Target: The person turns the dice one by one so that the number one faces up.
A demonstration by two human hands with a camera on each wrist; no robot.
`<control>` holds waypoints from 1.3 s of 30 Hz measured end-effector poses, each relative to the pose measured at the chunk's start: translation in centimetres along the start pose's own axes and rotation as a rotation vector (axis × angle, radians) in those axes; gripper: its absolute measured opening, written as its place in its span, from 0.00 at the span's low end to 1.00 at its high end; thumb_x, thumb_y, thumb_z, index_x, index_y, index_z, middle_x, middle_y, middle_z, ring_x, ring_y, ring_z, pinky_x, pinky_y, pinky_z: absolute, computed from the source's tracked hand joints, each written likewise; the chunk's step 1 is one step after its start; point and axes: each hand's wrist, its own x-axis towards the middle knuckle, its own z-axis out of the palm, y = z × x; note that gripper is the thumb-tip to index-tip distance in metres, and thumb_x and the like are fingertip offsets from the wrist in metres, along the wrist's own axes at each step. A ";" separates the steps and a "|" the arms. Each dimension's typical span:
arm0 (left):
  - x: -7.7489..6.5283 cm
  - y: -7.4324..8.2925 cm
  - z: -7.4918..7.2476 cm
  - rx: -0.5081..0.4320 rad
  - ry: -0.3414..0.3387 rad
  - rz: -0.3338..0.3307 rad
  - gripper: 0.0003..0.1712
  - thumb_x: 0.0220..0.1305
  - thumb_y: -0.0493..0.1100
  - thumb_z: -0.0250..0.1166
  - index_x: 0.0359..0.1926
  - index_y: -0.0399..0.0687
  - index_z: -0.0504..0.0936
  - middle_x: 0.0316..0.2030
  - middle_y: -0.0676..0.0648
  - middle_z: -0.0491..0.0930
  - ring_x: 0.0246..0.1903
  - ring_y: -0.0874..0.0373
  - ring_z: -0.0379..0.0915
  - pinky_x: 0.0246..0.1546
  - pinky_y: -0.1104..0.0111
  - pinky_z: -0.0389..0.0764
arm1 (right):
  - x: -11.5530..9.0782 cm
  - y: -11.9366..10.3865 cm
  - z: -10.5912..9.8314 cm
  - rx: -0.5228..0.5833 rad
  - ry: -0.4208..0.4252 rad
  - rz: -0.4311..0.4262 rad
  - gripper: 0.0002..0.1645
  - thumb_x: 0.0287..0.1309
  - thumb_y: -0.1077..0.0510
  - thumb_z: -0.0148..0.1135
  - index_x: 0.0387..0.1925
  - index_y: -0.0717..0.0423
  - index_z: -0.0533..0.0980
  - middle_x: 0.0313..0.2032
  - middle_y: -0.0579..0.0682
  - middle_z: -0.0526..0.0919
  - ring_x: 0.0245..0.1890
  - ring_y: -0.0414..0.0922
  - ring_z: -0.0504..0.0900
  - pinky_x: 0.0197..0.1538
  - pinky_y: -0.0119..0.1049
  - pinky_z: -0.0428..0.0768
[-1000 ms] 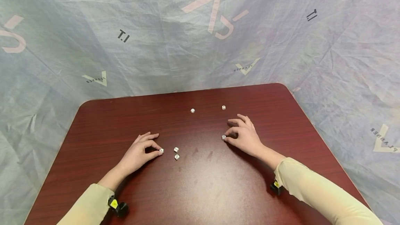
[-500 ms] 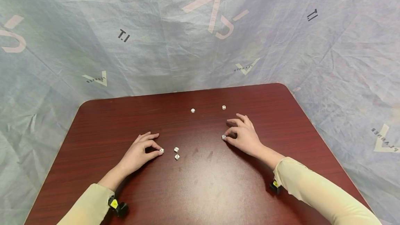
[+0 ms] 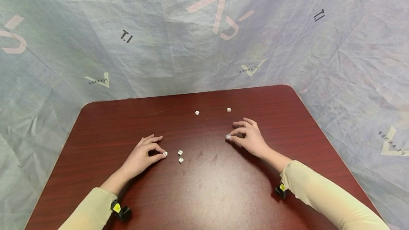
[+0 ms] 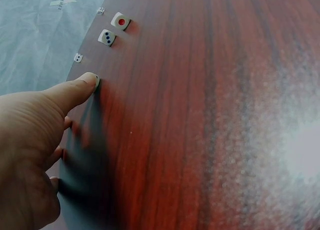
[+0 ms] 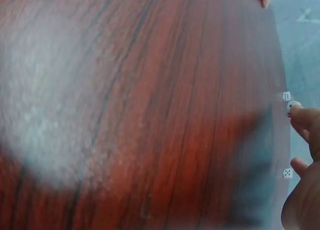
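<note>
Left hand [image 3: 140, 156]: pinches one die [image 3: 165, 154]. Right hand [image 3: 250, 138]: pinches another [image 3: 228, 137], nearer tabletop's right edge [image 3: 319, 134]. Slack pinch: either may slip.

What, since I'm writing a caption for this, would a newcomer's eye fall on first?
Probably the left hand pinching a white die at the left of the dark red table, and the right hand pinching another die at the right. Next, likely, two dice between the hands, closer to the left one, and two more dice near the table's far edge. Behind hangs a pale, wrinkled backdrop.
</note>
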 end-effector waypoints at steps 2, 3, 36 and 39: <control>0.0 -0.1 0.0 0.001 0.001 0.003 0.05 0.60 0.49 0.77 0.35 0.67 0.89 0.68 0.44 0.74 0.74 0.38 0.53 0.75 0.39 0.45 | 0.0 0.1 0.0 0.057 -0.004 0.030 0.04 0.58 0.52 0.77 0.36 0.40 0.89 0.61 0.56 0.80 0.75 0.63 0.52 0.73 0.63 0.51; 0.0 -0.1 0.0 0.002 0.001 0.003 0.05 0.60 0.50 0.77 0.35 0.67 0.89 0.68 0.44 0.74 0.74 0.38 0.53 0.75 0.39 0.46 | 0.0 0.2 0.0 0.082 -0.003 0.043 0.04 0.58 0.52 0.77 0.36 0.41 0.89 0.61 0.56 0.80 0.75 0.63 0.52 0.74 0.62 0.50; 0.0 0.1 -0.2 0.000 -0.009 -0.003 0.04 0.62 0.50 0.76 0.36 0.67 0.89 0.68 0.44 0.73 0.75 0.39 0.53 0.75 0.39 0.45 | -0.7 0.0 2.4 0.084 0.082 0.131 0.07 0.54 0.48 0.79 0.36 0.40 0.91 0.69 0.61 0.71 0.76 0.67 0.46 0.74 0.67 0.38; -0.1 0.1 -0.2 0.001 -0.003 0.004 0.04 0.62 0.50 0.76 0.36 0.67 0.89 0.68 0.43 0.74 0.74 0.38 0.53 0.74 0.38 0.46 | -0.7 -0.1 2.4 0.065 0.078 0.127 0.07 0.54 0.47 0.79 0.36 0.40 0.91 0.70 0.61 0.70 0.76 0.67 0.45 0.74 0.68 0.37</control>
